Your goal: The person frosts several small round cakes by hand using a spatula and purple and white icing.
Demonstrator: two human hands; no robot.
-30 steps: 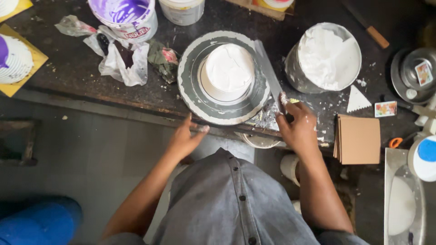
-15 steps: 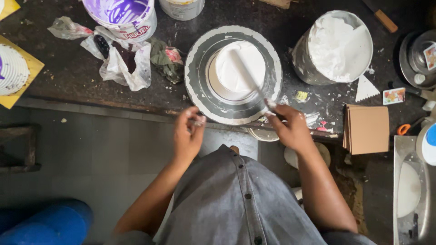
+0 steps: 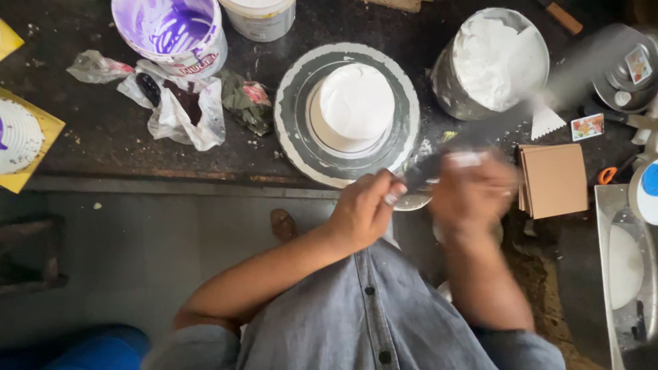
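- A white frosted cake (image 3: 356,103) sits at the centre of a round grey turntable (image 3: 291,137) on the dark tabletop (image 3: 103,137), at about 12 o'clock from the hands.
- At 1 to 2 o'clock from the cake stands a metal bowl of white cream (image 3: 497,58), near the turntable's edge but apart from it.
- At 10 o'clock is a bucket smeared with purple (image 3: 171,31), with a white tub (image 3: 260,15) beside it; crumpled plastic bags (image 3: 181,106) lie below them, at 9 o'clock from the cake.
- A brown cardboard piece (image 3: 555,178) lies at 3 o'clock from the hands, with a white toothed scraper (image 3: 547,122) just above it and orange-handled scissors (image 3: 606,175) to its right.
- A yellow board with a round white disc (image 3: 17,137) shows at the far 9 o'clock edge.
- The long spatula (image 3: 521,113) is blurred; its long axis runs diagonally, handle end low near the front rim of the turntable, blade pointing up towards 2 o'clock, passing in front of the cream bowl's lower side.
- The left hand (image 3: 363,209) is curled, fingers pinched at the dark handle end of the spatula.
- The right hand (image 3: 473,188) is heavily blurred just beside it; it seems closed about the spatula's shaft, though the grip cannot be told for sure.
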